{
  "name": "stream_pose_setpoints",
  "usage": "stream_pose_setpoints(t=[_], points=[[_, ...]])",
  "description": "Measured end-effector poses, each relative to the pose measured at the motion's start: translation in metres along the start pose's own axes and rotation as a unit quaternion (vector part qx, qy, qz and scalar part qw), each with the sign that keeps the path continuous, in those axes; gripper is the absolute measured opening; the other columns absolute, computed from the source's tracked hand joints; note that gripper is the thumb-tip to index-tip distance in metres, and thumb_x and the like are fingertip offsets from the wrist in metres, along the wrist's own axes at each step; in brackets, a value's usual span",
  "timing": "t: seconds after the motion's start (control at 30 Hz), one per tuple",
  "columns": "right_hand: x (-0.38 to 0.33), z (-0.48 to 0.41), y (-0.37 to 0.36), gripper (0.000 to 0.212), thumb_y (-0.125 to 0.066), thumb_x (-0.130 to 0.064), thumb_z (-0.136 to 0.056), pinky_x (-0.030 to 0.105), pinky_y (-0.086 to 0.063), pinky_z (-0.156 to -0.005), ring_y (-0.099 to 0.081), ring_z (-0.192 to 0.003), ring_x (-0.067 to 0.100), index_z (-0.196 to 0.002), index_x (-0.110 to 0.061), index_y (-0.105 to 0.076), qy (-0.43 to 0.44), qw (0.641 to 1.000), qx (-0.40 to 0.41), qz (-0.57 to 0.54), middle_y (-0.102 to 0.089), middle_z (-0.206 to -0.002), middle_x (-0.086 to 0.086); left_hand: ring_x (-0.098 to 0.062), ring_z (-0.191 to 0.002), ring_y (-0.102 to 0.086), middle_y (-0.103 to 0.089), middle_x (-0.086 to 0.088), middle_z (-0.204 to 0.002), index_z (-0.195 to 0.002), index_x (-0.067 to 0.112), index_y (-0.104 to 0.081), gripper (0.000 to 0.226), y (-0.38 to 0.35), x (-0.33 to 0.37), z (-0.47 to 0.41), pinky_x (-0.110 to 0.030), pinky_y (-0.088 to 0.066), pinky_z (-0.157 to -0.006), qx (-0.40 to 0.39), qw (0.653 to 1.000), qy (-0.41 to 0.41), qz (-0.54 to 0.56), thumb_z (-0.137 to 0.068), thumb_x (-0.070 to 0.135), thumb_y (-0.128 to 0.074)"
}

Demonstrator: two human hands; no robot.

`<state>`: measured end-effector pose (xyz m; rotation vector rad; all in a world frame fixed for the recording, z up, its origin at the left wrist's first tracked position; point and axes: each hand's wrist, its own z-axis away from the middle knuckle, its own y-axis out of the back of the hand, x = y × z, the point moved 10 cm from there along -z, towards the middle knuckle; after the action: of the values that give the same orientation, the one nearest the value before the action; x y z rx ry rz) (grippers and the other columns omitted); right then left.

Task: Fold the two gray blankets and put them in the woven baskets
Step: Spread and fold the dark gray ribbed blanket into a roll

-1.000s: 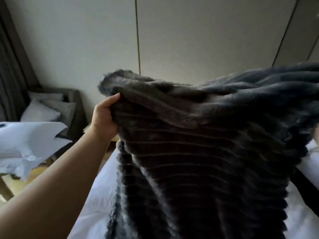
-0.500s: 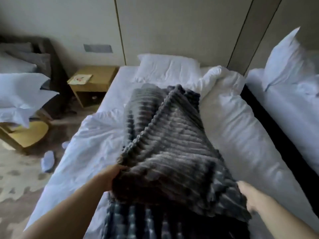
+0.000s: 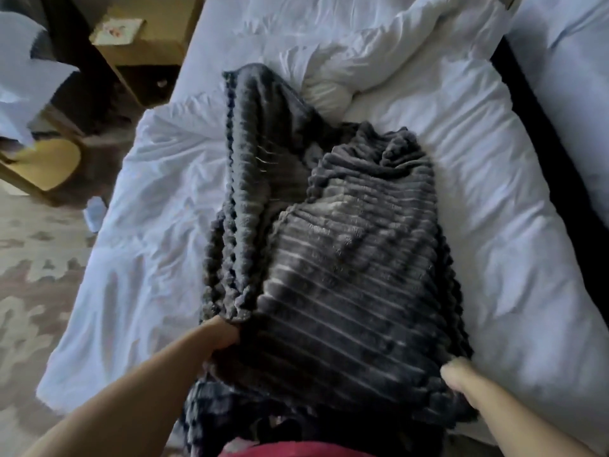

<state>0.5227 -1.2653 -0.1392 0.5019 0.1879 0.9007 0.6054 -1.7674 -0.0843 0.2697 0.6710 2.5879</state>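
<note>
A dark gray ribbed blanket [image 3: 346, 268] lies stretched along the middle of a white bed [image 3: 145, 245], doubled over on itself, its far end bunched near the rumpled duvet. My left hand [image 3: 221, 334] grips its near left corner. My right hand [image 3: 456, 374] grips its near right corner. The near edge hangs over the foot of the bed. No woven basket is in view, and I cannot see a second blanket.
A rumpled white duvet [image 3: 369, 61] lies at the head of the bed. A wooden nightstand [image 3: 145, 44] stands at the far left, with a yellow chair [image 3: 46, 166] nearer on the patterned carpet. A second white bed [image 3: 570, 94] runs along the right across a dark gap.
A second ago I held the blanket up in front of the wall. It has since come down flat onto the bed, and my view has tilted down with it.
</note>
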Motion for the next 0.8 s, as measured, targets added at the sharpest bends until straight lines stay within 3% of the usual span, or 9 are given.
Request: stream_pose_setpoints(t=[0.03,0.1,0.2,0.3,0.4,0.5,0.57,0.67,0.8], points=[[-0.017,0.015,0.019,0.012,-0.04,-0.004,-0.091,0.025,-0.036,-0.052,-0.057,-0.075,0.029,-0.08,-0.008,-0.039,0.066,0.995,0.044,0.053,-0.05,-0.072,0.009,-0.028,-0.1,-0.063,-0.065,-0.017,-0.111,-0.115,-0.001,-0.06,0.041,0.01,0.005,-0.001,-0.031,-0.05,-0.082,0.05,0.998,-0.003,0.043,-0.079,0.017,-0.066],[-0.048,0.018,0.059,0.006,-0.045,-0.005,-0.087,0.029,-0.037,-0.063,-0.05,-0.075,0.027,-0.092,-0.005,-0.043,0.087,0.99,0.098,-0.06,-0.054,-0.086,0.014,-0.028,-0.099,-0.059,-0.061,-0.015,-0.115,-0.121,0.006,-0.052,0.057,0.027,0.017,0.005,-0.031,-0.05,-0.082,0.114,0.986,-0.017,0.117,-0.071,0.023,-0.073],[-0.091,0.04,0.095,0.032,-0.049,-0.008,-0.088,0.031,-0.041,-0.072,-0.055,-0.094,0.032,-0.119,0.001,-0.051,0.135,0.972,0.182,-0.07,-0.059,-0.113,0.019,-0.031,-0.113,-0.054,-0.054,-0.015,-0.127,-0.132,0.013,-0.045,0.068,0.045,0.038,0.001,-0.036,-0.047,-0.093,0.177,0.976,-0.081,0.098,-0.07,0.028,-0.07],[-0.138,0.051,0.11,0.039,-0.053,-0.013,-0.09,0.034,-0.044,-0.081,-0.056,-0.106,0.033,-0.128,-0.008,-0.052,0.201,0.954,0.2,-0.099,-0.059,-0.124,0.015,-0.031,-0.114,-0.053,-0.05,-0.015,-0.131,-0.139,0.014,-0.04,0.072,0.051,0.052,-0.009,-0.032,-0.044,-0.086,0.182,0.973,-0.104,0.091,-0.074,0.028,-0.068],[-0.187,0.055,0.091,0.049,-0.053,-0.018,-0.092,0.032,-0.045,-0.077,-0.058,-0.098,0.024,-0.139,-0.02,-0.042,0.286,0.945,0.146,-0.064,-0.047,-0.143,0.005,-0.032,-0.108,-0.057,-0.056,-0.017,-0.124,-0.139,0.017,-0.038,0.068,0.044,0.051,-0.016,-0.03,-0.045,-0.078,0.169,0.979,-0.098,0.058,-0.077,0.023,-0.064],[-0.215,0.054,0.046,0.073,-0.053,-0.027,-0.095,0.026,-0.045,-0.049,-0.049,-0.055,0.013,-0.149,-0.049,-0.009,0.343,0.939,0.024,0.029,-0.04,-0.146,-0.005,-0.032,-0.115,-0.056,-0.058,-0.015,-0.129,-0.145,0.021,-0.032,0.068,0.032,0.046,-0.017,-0.03,-0.045,-0.085,0.15,0.983,-0.107,0.017,-0.082,0.013,-0.055],[-0.22,0.047,0.021,0.082,-0.056,-0.031,-0.094,0.022,-0.042,-0.047,-0.048,-0.055,0.011,-0.146,-0.055,0.003,0.349,0.928,-0.021,0.13,-0.044,-0.145,-0.003,-0.028,-0.121,-0.054,-0.055,-0.012,-0.135,-0.144,0.02,-0.036,0.064,0.024,0.04,-0.016,-0.029,-0.044,-0.09,0.134,0.985,-0.106,-0.007,-0.082,0.009,-0.05],[-0.221,0.028,-0.001,0.077,-0.052,-0.023,-0.096,0.025,-0.041,-0.048,-0.053,-0.056,0.013,-0.152,-0.043,-0.003,0.296,0.918,-0.073,0.252,-0.037,-0.152,0.002,-0.027,-0.116,-0.057,-0.06,-0.011,-0.127,-0.128,0.015,-0.052,0.045,0.017,0.024,-0.014,-0.028,-0.046,-0.088,0.09,0.99,-0.073,-0.081,-0.084,0.008,-0.045],[-0.258,0.023,0.006,0.053,-0.044,-0.012,-0.098,0.012,-0.036,-0.042,-0.048,-0.057,0.007,-0.148,-0.022,-0.034,0.275,0.896,-0.116,0.329,-0.059,-0.126,0.009,-0.03,-0.114,-0.056,-0.056,-0.018,-0.133,-0.129,-0.001,-0.054,0.038,-0.012,0.01,-0.004,-0.031,-0.044,-0.091,-0.112,0.969,-0.023,-0.221,-0.096,0.012,-0.042]])
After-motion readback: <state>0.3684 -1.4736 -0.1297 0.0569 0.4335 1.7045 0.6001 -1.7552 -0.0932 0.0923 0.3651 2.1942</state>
